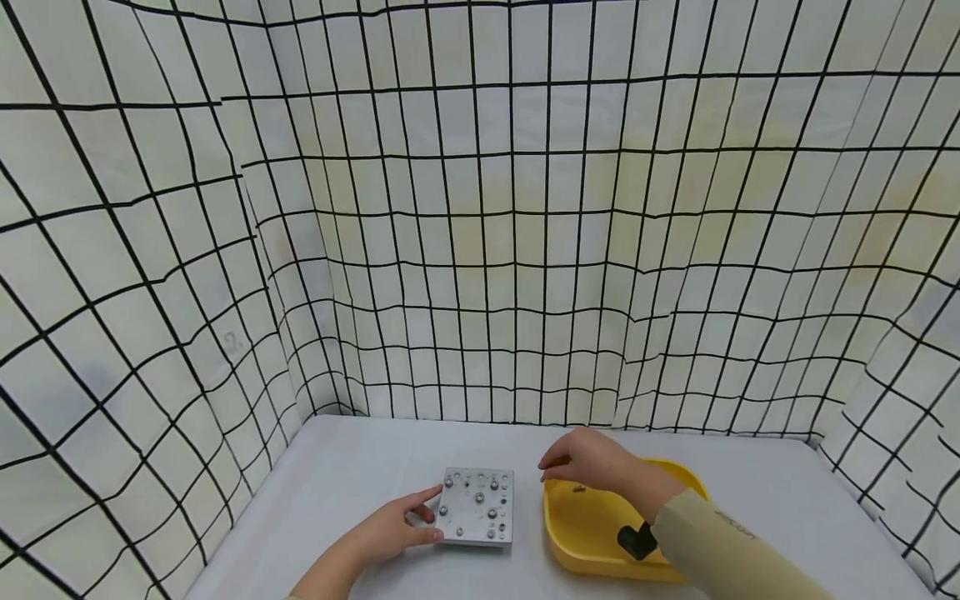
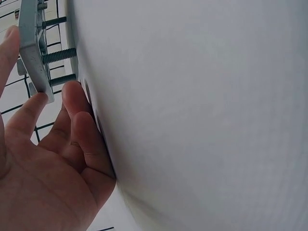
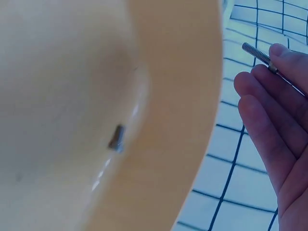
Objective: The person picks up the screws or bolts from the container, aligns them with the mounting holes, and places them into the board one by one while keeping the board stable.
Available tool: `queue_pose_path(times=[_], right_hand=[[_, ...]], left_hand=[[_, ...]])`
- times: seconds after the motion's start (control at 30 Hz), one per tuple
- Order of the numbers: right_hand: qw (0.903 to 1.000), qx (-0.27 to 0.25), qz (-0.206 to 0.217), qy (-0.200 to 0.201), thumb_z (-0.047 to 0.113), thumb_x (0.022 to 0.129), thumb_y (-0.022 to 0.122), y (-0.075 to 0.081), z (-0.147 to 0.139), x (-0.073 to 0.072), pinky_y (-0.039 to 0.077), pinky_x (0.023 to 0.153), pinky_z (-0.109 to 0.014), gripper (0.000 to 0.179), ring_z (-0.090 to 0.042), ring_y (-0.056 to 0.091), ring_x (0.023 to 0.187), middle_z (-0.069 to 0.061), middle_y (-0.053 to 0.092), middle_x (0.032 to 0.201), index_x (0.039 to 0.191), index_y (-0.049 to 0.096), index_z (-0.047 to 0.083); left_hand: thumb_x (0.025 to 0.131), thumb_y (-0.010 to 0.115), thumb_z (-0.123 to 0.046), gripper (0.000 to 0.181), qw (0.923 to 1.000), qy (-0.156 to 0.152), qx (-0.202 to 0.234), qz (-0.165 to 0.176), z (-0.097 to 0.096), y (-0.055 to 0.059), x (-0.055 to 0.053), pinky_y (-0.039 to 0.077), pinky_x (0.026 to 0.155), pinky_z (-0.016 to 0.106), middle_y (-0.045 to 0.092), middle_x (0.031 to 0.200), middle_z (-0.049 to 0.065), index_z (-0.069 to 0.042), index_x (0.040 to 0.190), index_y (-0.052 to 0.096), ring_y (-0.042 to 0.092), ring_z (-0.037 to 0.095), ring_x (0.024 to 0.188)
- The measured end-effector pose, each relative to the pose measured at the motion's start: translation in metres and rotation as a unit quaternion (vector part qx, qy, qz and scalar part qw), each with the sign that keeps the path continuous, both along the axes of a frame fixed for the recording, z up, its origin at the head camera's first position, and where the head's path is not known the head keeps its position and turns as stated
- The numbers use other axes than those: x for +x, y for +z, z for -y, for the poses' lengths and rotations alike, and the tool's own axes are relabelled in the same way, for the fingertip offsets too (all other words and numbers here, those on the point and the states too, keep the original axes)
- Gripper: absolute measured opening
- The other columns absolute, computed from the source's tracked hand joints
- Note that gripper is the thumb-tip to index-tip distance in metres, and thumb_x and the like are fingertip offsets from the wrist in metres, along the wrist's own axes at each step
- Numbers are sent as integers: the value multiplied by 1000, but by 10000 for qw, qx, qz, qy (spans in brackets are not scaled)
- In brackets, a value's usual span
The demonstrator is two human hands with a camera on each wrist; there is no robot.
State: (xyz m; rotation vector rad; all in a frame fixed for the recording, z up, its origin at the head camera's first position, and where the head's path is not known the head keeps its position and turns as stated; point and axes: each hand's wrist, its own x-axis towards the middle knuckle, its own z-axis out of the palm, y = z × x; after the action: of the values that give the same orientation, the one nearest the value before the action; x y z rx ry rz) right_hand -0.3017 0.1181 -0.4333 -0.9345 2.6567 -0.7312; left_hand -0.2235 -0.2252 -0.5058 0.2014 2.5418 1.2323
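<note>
A square silver metal plate, set with several bolts and holes, sits left of the middle of the table. My left hand grips its left edge between thumb and fingers. In the left wrist view, threaded bolt shanks stick out of the plate's underside, and two curled fingers lie close to the table. My right hand, over the far left rim of a yellow tray, pinches a small threaded screw between thumb and fingertip. Another small screw lies inside the tray, near its wall.
A white cloth covers the table. White walls with a black grid stand behind and at both sides. A black device at the right wrist overlaps the tray in the head view.
</note>
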Motion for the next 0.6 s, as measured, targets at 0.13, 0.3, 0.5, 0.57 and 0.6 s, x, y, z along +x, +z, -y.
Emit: queue_pose_path(times=[0.13, 0.3, 0.5, 0.57, 0.6], right_hand=[[10000, 16, 72, 46, 26, 90, 74, 5, 17, 3, 53, 58, -28, 14, -5, 59, 73, 17, 68, 89, 103, 79, 21], [9990, 136, -205, 376, 26, 91, 74, 7, 40, 5, 51, 67, -23, 16, -1, 59, 74, 20, 68, 86, 104, 79, 18], [9982, 210, -291, 472, 25, 91, 74, 5, 57, 6, 50, 72, -21, 12, 1, 58, 75, 21, 66, 84, 100, 79, 19], [9980, 285, -297, 475, 24, 90, 75, 3, 59, 7, 50, 72, -21, 11, 0, 58, 75, 21, 65, 83, 99, 79, 20], [9979, 335, -299, 475, 24, 90, 75, 3, 61, 7, 50, 72, -21, 10, 0, 58, 74, 21, 65, 82, 99, 79, 20]], left_hand=[[79, 82, -39, 84, 10000, -2, -21, 36, -1, -1, 0, 45, 69, 33, 62, 106, 1, -12, 150, 45, 54, 18, 79], [79, 82, -40, 85, 10000, -21, -36, -3, -1, -1, -1, 46, 69, 33, 62, 106, 1, -11, 149, 45, 54, 18, 80], [79, 83, -39, 85, 10000, -38, 8, 2, -1, -1, -1, 46, 70, 34, 62, 106, 1, -12, 149, 45, 54, 18, 82], [79, 82, -40, 85, 10000, -44, -2, -1, -1, -1, -1, 46, 70, 34, 62, 106, 1, -12, 149, 45, 54, 18, 83], [79, 83, -40, 85, 10000, -48, -11, -12, -1, 0, -1, 46, 70, 34, 62, 106, 1, -11, 149, 45, 54, 18, 84]])
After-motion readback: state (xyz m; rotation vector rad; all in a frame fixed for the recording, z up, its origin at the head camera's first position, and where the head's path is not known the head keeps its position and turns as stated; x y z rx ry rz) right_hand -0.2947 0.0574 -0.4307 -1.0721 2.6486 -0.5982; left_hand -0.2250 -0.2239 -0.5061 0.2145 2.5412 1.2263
